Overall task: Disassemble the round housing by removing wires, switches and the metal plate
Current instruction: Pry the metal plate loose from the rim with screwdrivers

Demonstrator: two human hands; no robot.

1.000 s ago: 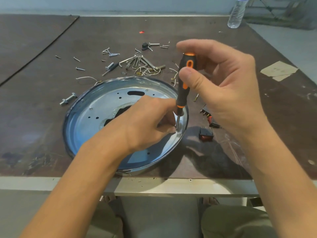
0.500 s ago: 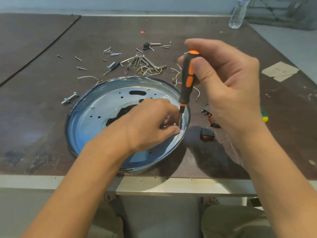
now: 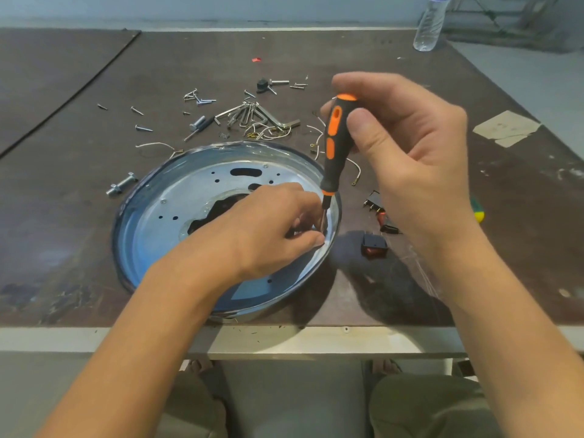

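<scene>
Dark brown table point(image 3: 63, 200) fills the frame, and the housing point(image 3: 124, 235) lies on it at lower centre, open side up, near the front edge. Its plate point(image 3: 177, 197) sits inside the rim, apparently not yet freed. Our left hand point(image 3: 268, 229) rests over the plate's right side, fingers curled close about the tip of the screwdriver point(image 3: 331, 143); whether they pinch the blade, a screw or nothing, we cannot tell. Our right hand point(image 3: 417, 159) holds the handle upright, thumb and fingertips clamped round its top, blade pointing down just inside the right rim. We judge that we are working on a plate fastener there, though the screw itself is hidden. Next we need the tip seated square in the head, downward pressure, and steady turns, with the left hand keeping the blade from skating onto the shiny rim. Right of the housing lie two switches point(image 3: 374, 246), already out. Loose wires point(image 3: 158, 145), hex keys point(image 3: 252, 116) and screws point(image 3: 199, 98) are scattered above it, a bolt point(image 3: 121, 184) lies at its left, and a bottle point(image 3: 429, 23) stands at the upper right.
</scene>
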